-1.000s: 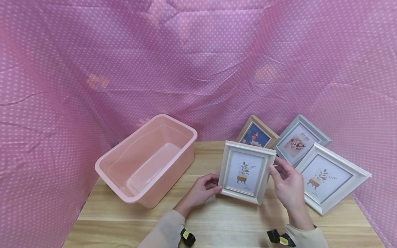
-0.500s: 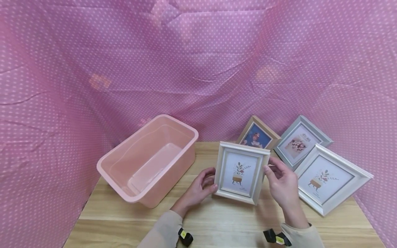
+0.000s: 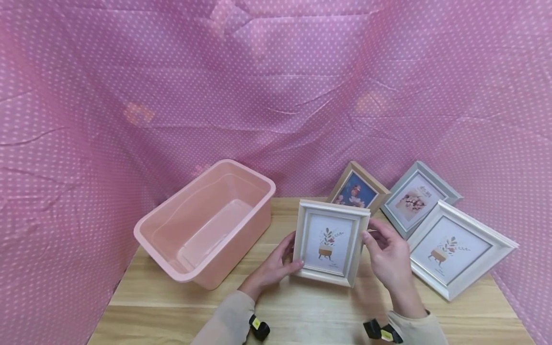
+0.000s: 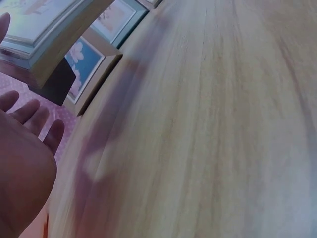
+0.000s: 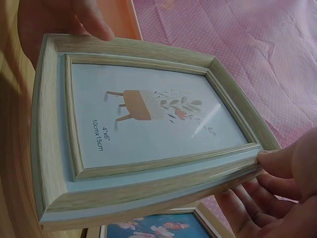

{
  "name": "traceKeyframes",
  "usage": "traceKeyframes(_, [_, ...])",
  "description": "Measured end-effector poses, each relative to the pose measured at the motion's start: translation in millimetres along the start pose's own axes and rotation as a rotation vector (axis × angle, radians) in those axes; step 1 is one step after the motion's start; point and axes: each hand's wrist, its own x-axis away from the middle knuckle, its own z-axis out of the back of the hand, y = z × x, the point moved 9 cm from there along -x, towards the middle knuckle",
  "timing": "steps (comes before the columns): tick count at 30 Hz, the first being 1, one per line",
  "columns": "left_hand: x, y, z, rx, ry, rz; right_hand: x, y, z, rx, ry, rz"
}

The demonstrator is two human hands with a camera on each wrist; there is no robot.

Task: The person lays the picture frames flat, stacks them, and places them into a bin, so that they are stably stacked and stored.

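Note:
A whitish, wood-grained picture frame (image 3: pixel 329 242) with a potted-plant print stands tilted above the table, facing me. My left hand (image 3: pixel 271 268) has its thumb on the front at the lower left corner, fingers behind that side. In the left wrist view, that hand's fingers (image 4: pixel 37 121) are loosely bent below the frame. My right hand (image 3: pixel 390 256) pinches the frame's right edge; the right wrist view shows its thumb on the front and its fingers (image 5: pixel 247 203) beneath. The frame partly hides a small brown picture frame (image 3: pixel 379 189) behind it.
On the left stands a pink plastic tub (image 3: pixel 247 249). A grey picture frame (image 3: pixel 453 191) and a larger white picture frame (image 3: pixel 467 280) lie to the right on the wooden table (image 3: pixel 302 316). Pink dotted cloth (image 3: pixel 276 96) hangs around the back and sides.
Both hands have shifted a little to the left with the whitish picture frame, which now faces me more squarely. My left thumb has come further onto its front. The tub and other frames stay put.

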Motion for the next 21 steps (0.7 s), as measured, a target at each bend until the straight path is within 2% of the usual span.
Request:
traceKeyframes(5, [-1.0, -0.2, -1.1, 0.010, -0.009, -0.010, 0.4, -0.9, -1.0, 0.002, -0.006, -0.001])
traceKeyframes(21, [5.4, 0.2, 7.1, 0.005, 0.051, -0.072, -0.7, 2.0, -0.1, 0.030, -0.006, -0.036])
